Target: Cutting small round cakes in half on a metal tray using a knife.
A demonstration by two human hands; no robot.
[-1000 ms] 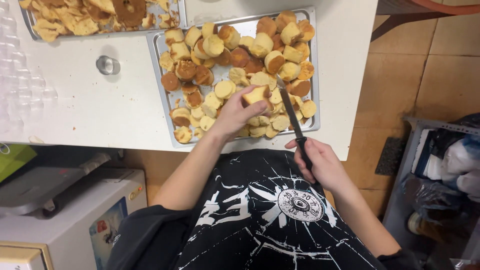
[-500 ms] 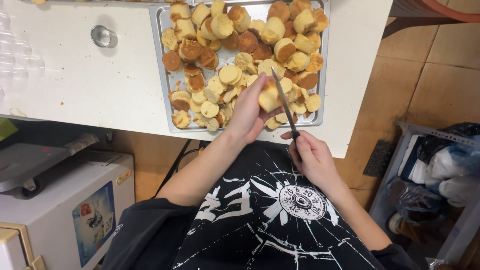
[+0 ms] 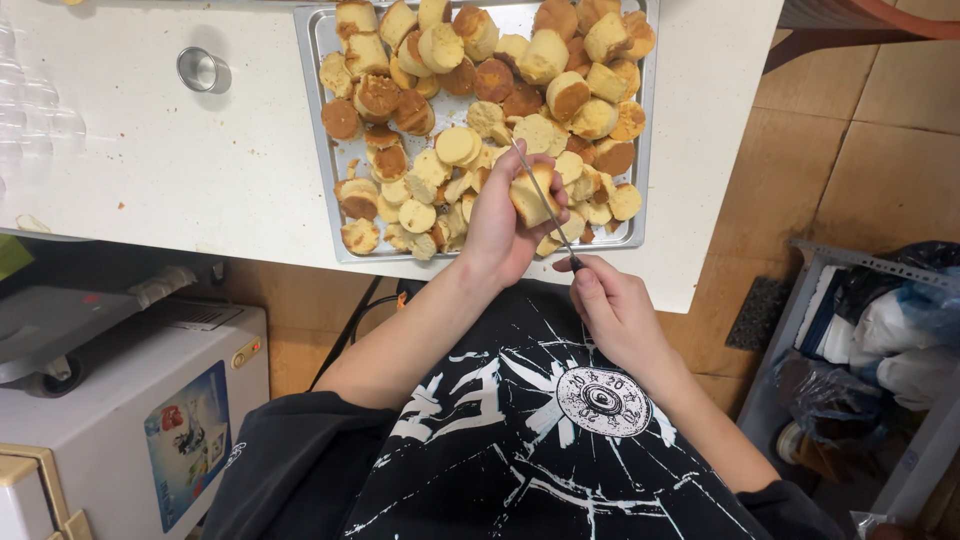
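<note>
A metal baking tray (image 3: 322,140) on a white table holds many small round yellow-brown cakes and cut cake pieces (image 3: 480,70). My left hand (image 3: 495,225) grips one small cake (image 3: 530,197) above the tray's near edge. My right hand (image 3: 610,305) holds a thin knife (image 3: 545,205) by its dark handle, close to my body. The blade runs up and left into the held cake.
A small round metal cutter (image 3: 200,70) lies on the white table (image 3: 150,180) left of the tray. A white appliance (image 3: 120,410) stands below at the left. A grey rack with plastic bags (image 3: 890,320) is on the tiled floor at the right.
My left hand lifted a cake from the tray and drew it toward me. The knife in my right hand came up against it, the blade now in the cake.
</note>
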